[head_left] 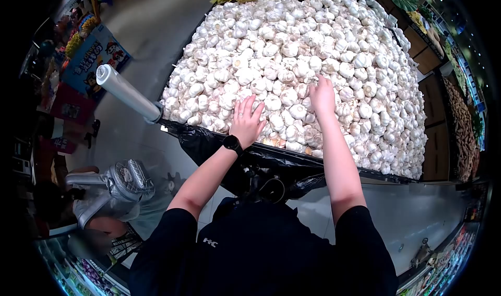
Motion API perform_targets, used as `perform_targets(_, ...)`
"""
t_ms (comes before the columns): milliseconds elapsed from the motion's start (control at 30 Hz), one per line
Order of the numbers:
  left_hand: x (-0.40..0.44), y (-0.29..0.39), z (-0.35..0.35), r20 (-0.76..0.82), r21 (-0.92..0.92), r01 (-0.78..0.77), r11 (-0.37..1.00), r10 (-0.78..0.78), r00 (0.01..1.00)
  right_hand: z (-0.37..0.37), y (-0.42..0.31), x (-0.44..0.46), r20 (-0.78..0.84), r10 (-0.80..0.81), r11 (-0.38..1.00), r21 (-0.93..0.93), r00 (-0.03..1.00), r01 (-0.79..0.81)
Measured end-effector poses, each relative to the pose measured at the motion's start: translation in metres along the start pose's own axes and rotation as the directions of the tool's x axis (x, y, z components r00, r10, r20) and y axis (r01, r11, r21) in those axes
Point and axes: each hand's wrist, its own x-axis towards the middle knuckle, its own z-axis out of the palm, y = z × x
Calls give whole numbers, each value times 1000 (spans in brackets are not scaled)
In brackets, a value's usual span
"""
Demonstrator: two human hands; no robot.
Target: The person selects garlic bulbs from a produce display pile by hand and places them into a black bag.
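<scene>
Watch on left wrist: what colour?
The watch is black; best seen in the head view.

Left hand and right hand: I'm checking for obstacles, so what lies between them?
Closely packed garlic bulbs lie between the left hand and the right hand, in the head view.

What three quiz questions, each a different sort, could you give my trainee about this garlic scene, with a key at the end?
1. Multiple choice: which wrist wears the dark watch? A, left; B, right; C, neither.
2. True or false: the right hand reaches farther over the garlic pile than the left hand.
3. Fill in the blank: from the person's viewpoint, a plastic roll stands at the near ____ corner of the garlic pile.

Key: 1, A; 2, true; 3, left.
</scene>
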Motion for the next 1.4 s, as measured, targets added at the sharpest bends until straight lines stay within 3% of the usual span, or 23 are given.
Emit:
perform_targets(33,-3,0,6,2,-5,-3,1000,3,1000,2,6,10,-36,20,996,-90,999,-23)
perform_targets(67,-2,0,8,3,6,0,1000,0,1000,-3,-4,24,91,59,977,-209,994,-39)
perform_targets(100,-1,1,9,3,18,3,1000,-3,1000,-3,-11,38,83,62,977,-211,995,-43)
perform_targets(167,-2,0,8,12,22,-7,1000,6,1000,1,-19,57,379,271,896,-436,885,-88)
perform_targets(300,-3,-1,8,-9,9,-16,1000,16,1000,35,-5,61,278,214,892,-447,937,-71)
perform_targets(333,-4,0,7,-14,4,-10,1000,10,1000,50,1,60,179,254,888,-432,951,-156)
perform_targets(433,-3,-2,6,-56,-25,-11,1000,9,998,26,-22,48,129,269,928,-299,955,-221)
perform_targets(500,-4,-3,4,-77,-76,-15,997,9,997,21,-22,38,126,251,930,-305,960,-203)
perform_targets(567,-4,-2,4,-94,-71,-18,997,11,995,18,-21,32,178,146,944,-320,973,-84)
perform_targets(600,-4,-2,3,-104,-81,-15,997,6,995,24,-12,29,129,97,956,-289,987,-56)
perform_targets(767,-6,-3,6,-136,-109,-29,994,14,991,29,3,40,169,83,961,-275,982,-34)
perform_targets(833,-6,-4,8,-148,-106,-33,994,17,989,24,11,36,89,-72,985,-149,993,85)
perform_targets(1000,-7,-2,7,-144,-113,-25,993,8,990,25,1,33,123,136,984,-130,983,-120)
perform_targets(1167,-6,-4,6,-148,-148,-33,988,11,989,23,6,46,238,128,977,-195,963,-82)
perform_targets(1300,-5,-3,3,-175,-99,-44,994,26,984,7,11,49,336,85,993,-111,938,-50)
perform_targets(1367,-5,-3,2,-172,-96,-45,994,28,985,2,10,45,350,169,959,158,921,-236)
perform_targets(1400,-5,-2,1,-165,-96,-42,995,26,986,0,8,42,338,203,944,181,919,-275)
